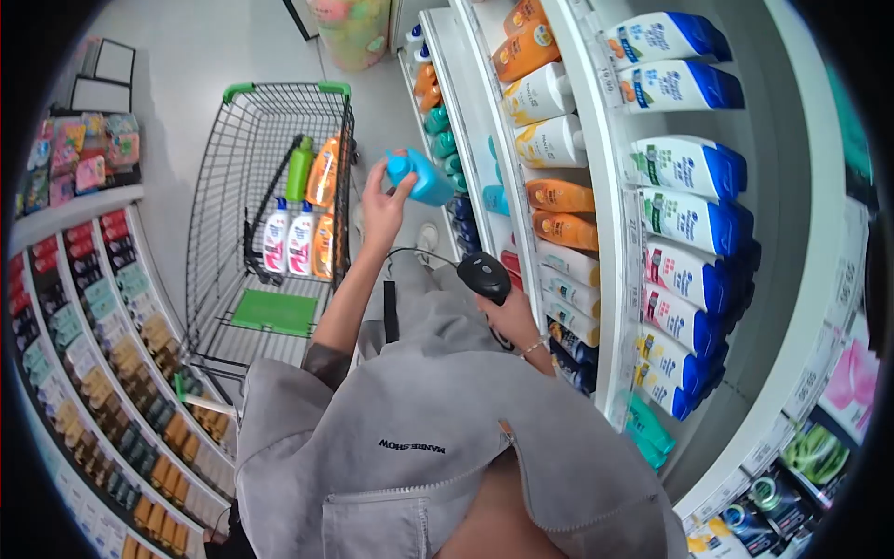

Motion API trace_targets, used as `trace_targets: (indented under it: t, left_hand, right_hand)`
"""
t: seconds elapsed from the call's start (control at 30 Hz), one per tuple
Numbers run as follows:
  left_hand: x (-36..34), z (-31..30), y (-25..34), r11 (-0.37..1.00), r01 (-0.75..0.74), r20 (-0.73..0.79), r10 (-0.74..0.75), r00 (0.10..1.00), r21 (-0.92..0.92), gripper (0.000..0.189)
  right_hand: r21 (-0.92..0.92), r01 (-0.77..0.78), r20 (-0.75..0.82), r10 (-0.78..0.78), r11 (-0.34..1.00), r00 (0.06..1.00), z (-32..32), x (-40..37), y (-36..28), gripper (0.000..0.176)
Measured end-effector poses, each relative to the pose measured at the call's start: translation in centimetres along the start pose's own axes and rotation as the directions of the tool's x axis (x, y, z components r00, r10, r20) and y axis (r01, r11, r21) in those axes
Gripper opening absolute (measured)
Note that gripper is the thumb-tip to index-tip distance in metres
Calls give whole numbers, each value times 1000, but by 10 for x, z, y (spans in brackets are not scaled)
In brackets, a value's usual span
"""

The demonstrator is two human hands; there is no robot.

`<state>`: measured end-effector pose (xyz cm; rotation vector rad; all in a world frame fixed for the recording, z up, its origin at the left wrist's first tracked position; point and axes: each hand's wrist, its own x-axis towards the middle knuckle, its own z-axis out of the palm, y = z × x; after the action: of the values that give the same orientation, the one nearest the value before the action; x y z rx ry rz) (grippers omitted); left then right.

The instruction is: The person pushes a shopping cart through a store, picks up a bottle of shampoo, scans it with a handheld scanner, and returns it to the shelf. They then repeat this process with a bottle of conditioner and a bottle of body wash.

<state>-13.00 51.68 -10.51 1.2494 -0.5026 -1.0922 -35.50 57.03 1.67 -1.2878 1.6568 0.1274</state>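
Note:
My left hand [382,203] grips a light blue bottle [428,179] near its cap, holding it tilted between the cart and the shelves. In my right hand [512,317] is a black handheld barcode scanner [486,278] with a cable, held low by the shelf edge. The wire shopping cart [209,200] with green corners stands to my left. Inside it are a green bottle [299,170], orange bottles [323,172] and two white pump bottles [276,238] with pink labels.
White shelves [582,102] on my right carry rows of orange bottles [563,228], white bottles [548,140] and white shampoo bottles with blue caps [684,219]. Another shelf unit [154,307] with small cosmetics curves along the left. A colourful bin-like container [352,33] stands at the far end.

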Motion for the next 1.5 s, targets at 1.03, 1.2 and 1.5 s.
trace_targets:
  t: [1.03, 1.2, 1.5]
  left_hand:
    - [79, 187, -360, 946, -203, 332, 112, 937, 253, 51]
    - [71, 186, -326, 915, -174, 418, 6, 908, 365, 55]
    - [73, 103, -198, 904, -225, 224, 150, 963, 363, 38]
  right_hand:
    - [-242, -372, -71, 366, 896, 928, 23, 12, 129, 42]
    - [-274, -360, -53, 360, 892, 931, 27, 19, 134, 43]
    - [-274, -297, -31, 300, 915, 953, 42, 47, 114, 38]
